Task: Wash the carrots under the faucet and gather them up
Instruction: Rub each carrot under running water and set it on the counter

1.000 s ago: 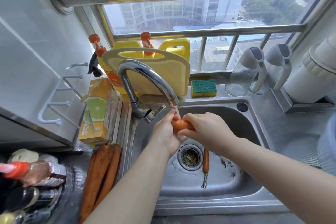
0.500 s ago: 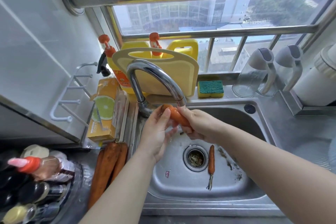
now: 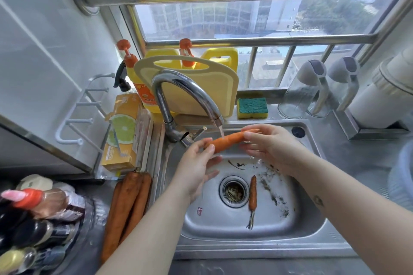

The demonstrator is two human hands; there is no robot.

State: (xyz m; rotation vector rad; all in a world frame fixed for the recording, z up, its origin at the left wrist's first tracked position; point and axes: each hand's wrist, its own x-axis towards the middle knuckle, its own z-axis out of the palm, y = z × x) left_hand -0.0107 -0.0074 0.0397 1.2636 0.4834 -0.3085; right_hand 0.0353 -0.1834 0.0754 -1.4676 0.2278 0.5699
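At 12 o'clock of the sink [image 3: 223, 243] a yellow cutting board [image 3: 207, 96] leans behind the faucet [image 3: 185, 91], with a sponge [image 3: 252, 107] at 1 o'clock. Brown carrots [image 3: 127, 207] lie on the counter at 9 o'clock. A small carrot [image 3: 253, 192] lies in the basin, just at 3 o'clock of the drain [image 3: 234, 191]. Under the running spout, the carrot [image 3: 225, 140] slants from 8 to 2 o'clock. The left hand [image 3: 196, 167] pinches its thick end and the right hand [image 3: 270, 147] pinches the thin end.
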